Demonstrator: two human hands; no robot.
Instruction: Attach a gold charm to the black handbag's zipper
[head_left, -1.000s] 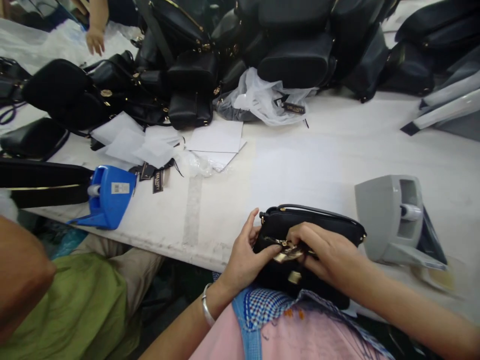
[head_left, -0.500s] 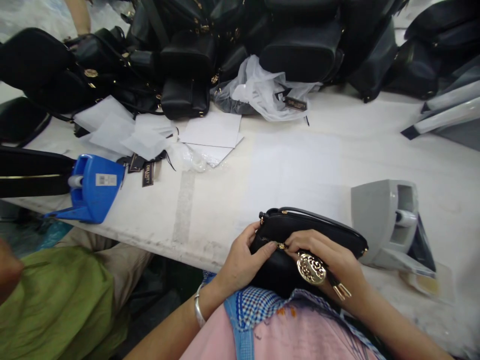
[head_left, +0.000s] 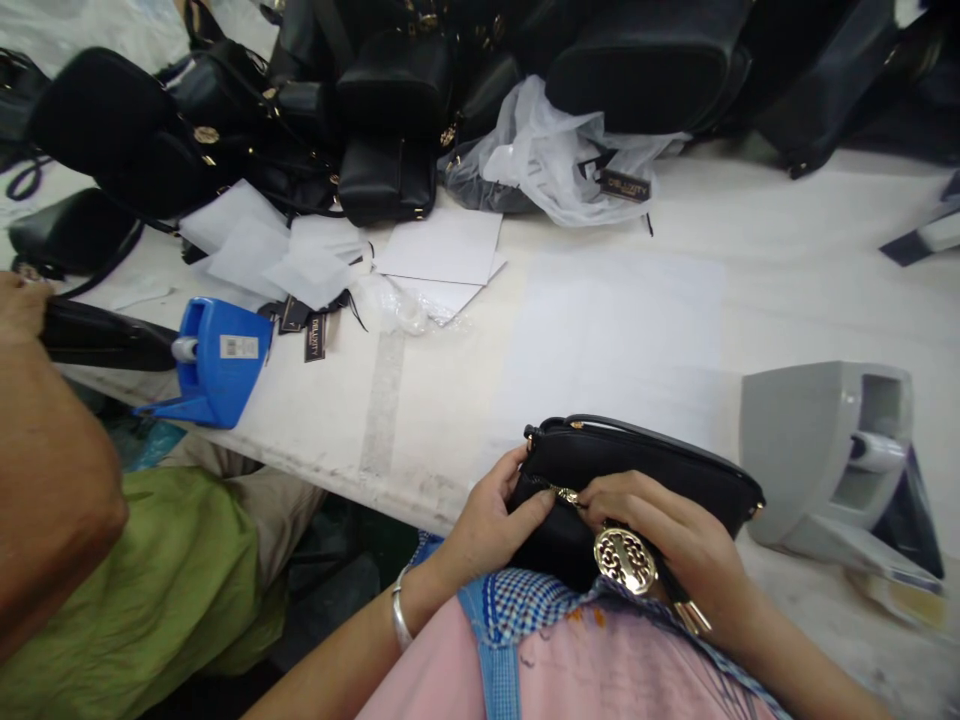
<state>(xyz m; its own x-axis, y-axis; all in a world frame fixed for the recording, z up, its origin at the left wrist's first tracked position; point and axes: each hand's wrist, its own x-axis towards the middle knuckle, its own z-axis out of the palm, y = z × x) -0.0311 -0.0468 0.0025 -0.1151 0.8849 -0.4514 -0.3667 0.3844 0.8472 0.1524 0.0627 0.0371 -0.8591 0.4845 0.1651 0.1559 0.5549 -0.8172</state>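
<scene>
A black handbag (head_left: 637, 450) is tilted against my body at the table's front edge. My left hand (head_left: 499, 515) grips its left end, the thumb lying on the front beside a small gold metal fitting (head_left: 568, 495). With closed fingers, my right hand (head_left: 660, 520) pinches at the other end of that fitting; exactly what is between the fingertips is hidden. Below the right hand hangs a round openwork gold charm (head_left: 624, 560), and a dark cord with gold tips (head_left: 691, 615) trails out beside it.
A grey tape dispenser (head_left: 810, 450) stands right of the bag, a blue one (head_left: 225, 350) at the left. Several black bags crowd the back. White cards (head_left: 442, 245), paper tags (head_left: 315, 338) and crumpled plastic (head_left: 555, 150) lie mid-table. A co-worker's arm (head_left: 52, 480) is at far left.
The view has shifted slightly. My hands keep their hold on the bag, and the gold charm has turned a little. The co-worker's arm has come further into view at left.
</scene>
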